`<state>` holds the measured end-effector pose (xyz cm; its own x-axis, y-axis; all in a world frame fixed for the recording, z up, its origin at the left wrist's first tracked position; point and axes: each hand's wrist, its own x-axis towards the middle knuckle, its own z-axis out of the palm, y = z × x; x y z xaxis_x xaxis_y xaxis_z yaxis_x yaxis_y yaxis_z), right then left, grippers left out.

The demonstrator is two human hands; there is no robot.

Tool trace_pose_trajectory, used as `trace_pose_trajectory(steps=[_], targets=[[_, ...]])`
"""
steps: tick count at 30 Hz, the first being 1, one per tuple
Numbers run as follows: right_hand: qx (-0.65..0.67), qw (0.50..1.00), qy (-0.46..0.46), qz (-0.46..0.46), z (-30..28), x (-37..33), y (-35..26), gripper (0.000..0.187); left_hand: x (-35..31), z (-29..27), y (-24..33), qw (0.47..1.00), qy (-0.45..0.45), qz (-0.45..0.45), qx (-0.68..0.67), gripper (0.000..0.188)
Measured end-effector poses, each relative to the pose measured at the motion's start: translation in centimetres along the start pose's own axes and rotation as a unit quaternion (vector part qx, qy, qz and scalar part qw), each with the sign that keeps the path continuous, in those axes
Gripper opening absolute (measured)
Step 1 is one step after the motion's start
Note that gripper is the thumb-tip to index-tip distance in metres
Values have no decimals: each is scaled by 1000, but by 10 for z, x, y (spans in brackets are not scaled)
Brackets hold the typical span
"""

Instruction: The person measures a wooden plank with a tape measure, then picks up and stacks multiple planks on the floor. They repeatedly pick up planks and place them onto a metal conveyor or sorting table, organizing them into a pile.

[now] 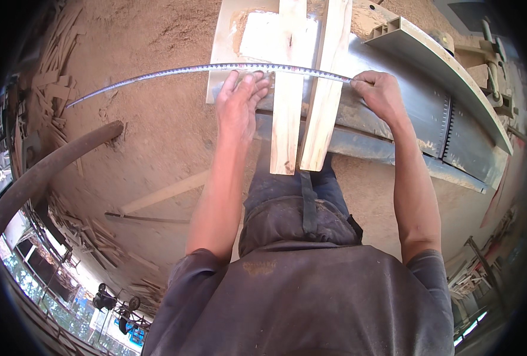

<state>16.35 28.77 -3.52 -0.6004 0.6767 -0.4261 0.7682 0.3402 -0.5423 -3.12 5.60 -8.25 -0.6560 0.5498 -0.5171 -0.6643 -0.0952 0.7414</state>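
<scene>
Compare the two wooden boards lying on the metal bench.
The left board looks narrower and lies almost straight toward the person; the right board looks wider and slants. The left hand rests beside the left board; the right hand is nearer the right board. Both are pale, overhang the metal bench, and lie under the tape measure.

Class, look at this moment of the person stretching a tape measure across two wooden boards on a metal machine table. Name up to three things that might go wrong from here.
1. The tape measure runs unsupported far past the left hand; it may sag or kink, spoiling the reading.
2. Both wooden boards overhang the metal table edge toward the person; a nudge might tip or shift them.
3. The right hand only pinches the tape's end; it may slip.
</scene>
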Motion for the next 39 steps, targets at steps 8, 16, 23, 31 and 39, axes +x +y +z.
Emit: trace_pose_trajectory(steps=[8,16,23,31,39], targets=[[-5,1000,9,-8,2,0,4,25,32,16,-7,996,11,-29,-81,25],[-14,999,26,-19,1,-1,5,25,32,19,-5,997,26,-33,-69,28],[-33,998,35,-26,0,-1,3,26,29,20,-4,997,35,-29,-67,27],[-30,999,31,-13,0,-1,1,26,28,22,-3,997,47,-31,-58,26],[-37,999,28,-16,-1,-2,0,26,29,23,-4,997,48,-25,-49,28]])
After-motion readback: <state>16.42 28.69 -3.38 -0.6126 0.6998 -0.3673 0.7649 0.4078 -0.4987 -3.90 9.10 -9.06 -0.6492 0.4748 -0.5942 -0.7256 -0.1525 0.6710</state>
